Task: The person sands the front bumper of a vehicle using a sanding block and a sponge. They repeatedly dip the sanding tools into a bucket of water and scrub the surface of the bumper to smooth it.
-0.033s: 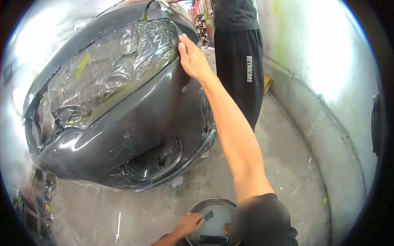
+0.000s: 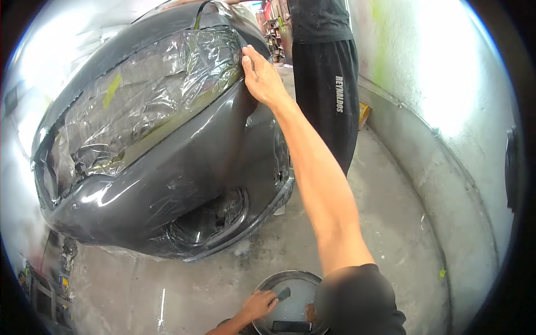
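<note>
My right hand (image 2: 259, 75) rests with extended fingers on the wet, dark car body (image 2: 145, 206), at the right edge of a plastic-masked opening (image 2: 151, 95). The plastic sheet is crumpled, with a strip of yellow-green tape (image 2: 111, 90) on it. Low in the view, my left hand (image 2: 258, 306) has curled fingers on a small dark pad (image 2: 283, 294) over a round bucket (image 2: 287, 274) of cloudy water. A dark rectangular object (image 2: 291, 325) lies at the bucket's near side, partly cut off by the frame.
Another person (image 2: 321, 100) in dark clothing stands just right of the car, face out of view. A pale curved-looking wall (image 2: 430, 78) is at the right. The concrete floor (image 2: 391, 234) surrounds the bucket. Cluttered shelves (image 2: 273, 30) show behind; assorted items sit at the lower left.
</note>
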### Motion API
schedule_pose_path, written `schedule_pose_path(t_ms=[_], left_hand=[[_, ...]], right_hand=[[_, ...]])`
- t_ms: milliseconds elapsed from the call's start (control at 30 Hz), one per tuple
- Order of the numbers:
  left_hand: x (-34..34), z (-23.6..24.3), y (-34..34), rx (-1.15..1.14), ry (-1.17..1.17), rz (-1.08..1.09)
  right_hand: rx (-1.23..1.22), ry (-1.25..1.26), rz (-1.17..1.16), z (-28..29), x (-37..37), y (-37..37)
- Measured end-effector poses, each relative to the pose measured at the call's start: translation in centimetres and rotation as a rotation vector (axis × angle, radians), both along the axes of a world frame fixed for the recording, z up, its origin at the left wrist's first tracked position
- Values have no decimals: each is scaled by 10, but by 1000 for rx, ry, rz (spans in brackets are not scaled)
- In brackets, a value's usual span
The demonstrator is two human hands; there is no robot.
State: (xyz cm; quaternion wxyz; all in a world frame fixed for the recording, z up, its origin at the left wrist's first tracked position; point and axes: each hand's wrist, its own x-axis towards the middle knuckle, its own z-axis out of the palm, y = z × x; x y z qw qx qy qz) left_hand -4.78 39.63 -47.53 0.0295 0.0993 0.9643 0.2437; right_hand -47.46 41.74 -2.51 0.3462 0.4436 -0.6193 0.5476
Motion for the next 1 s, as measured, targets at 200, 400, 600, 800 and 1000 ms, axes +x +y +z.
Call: schedule_pose_path(t_ms=[200,400,600,800,1000], left_hand=[[8,-10,-13,12,17,14],[6,-14,-9,25,21,6],[3,-9,-4,10,-46,16],[10,-8,-16,-8,-51,57],[-1,-5,3,-69,-135,19]], right_hand=[[100,-13,-56,-28,27,-2],[60,16,-76,-18,13,3],[16,121,-68,-1,-8,10],[93,89,-43,-30,28,7],[69,109,-122,3,-22,8]])
